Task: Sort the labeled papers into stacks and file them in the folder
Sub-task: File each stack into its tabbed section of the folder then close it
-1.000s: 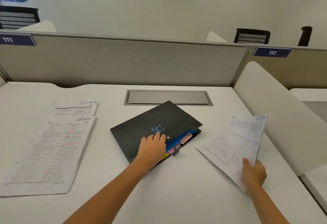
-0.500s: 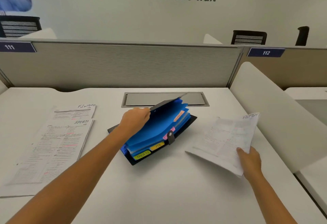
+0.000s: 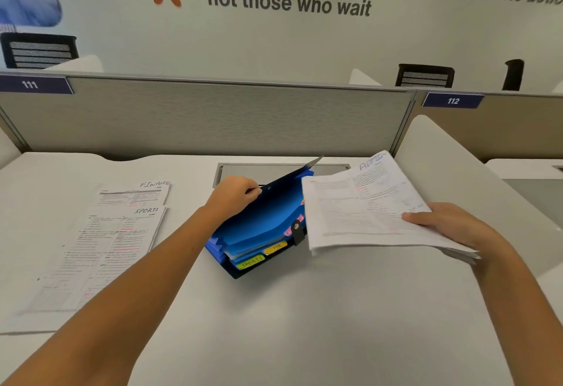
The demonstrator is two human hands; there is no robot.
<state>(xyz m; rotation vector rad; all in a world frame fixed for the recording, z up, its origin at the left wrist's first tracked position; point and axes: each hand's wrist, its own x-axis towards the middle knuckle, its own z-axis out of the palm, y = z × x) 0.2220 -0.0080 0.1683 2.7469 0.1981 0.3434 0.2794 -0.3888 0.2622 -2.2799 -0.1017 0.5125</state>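
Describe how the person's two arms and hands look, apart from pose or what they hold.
Both forearms are bare as far as the frame shows, with no sleeves in view. The left hand and right hand wear no gloves, and no rings, watch or bracelet are visible on either. No markings show on either arm.

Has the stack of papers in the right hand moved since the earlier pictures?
Yes. The paper stack has risen and shifted left, now overlapping the folder and reaching the desk's grommet plate.

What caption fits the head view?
Left hand lifts the expanding folder's cover while right hand holds the ADMIN paper stack.
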